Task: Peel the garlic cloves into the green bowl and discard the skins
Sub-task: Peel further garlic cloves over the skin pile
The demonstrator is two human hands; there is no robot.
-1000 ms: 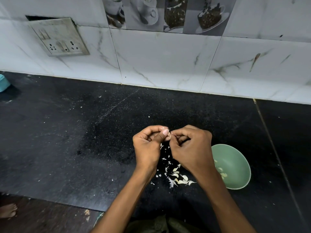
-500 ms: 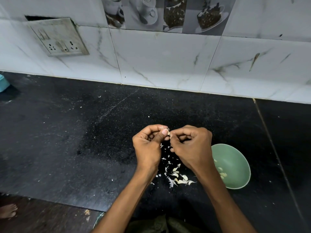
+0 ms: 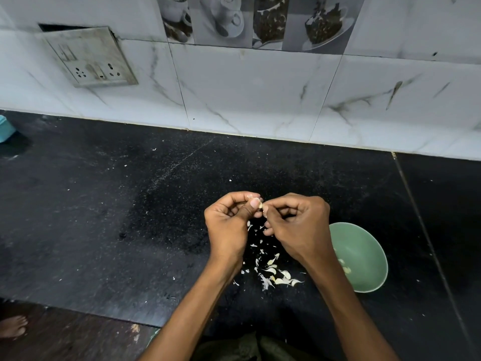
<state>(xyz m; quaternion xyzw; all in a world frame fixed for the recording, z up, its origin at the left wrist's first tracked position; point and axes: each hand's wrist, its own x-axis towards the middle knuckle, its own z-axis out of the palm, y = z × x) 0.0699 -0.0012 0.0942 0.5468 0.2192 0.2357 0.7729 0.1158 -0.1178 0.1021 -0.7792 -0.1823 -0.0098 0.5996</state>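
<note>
Both hands met above the black tabletop (image 3: 104, 230), fingers curled and fingertips together over a small garlic clove (image 3: 263, 207). The left hand (image 3: 229, 225) pinched the clove between thumb and forefinger, the thumbnail turned up toward the camera, while the right hand (image 3: 299, 225) pinched at the clove's pale end from the other side. Only a sliver of the clove showed between the fingertips, so how much skin remained on it could not be told. Directly below the hands a scatter of garlic skins (image 3: 273, 272) lay on the tabletop, thickest near the wrists and thinning to small flakes farther up. The green bowl (image 3: 364, 261) stood just to the right of the skins, partly hidden by the right forearm, with a few pale peeled cloves (image 3: 345, 267) visible inside near its left wall. Behind ran a wall of white marbled tiles (image 3: 247, 95), with a switch plate (image 3: 91, 58) at upper left. A light blue object (image 3: 5, 127) sat at the far left edge, and a bare foot (image 3: 13, 327) showed on the floor at lower left.
</note>
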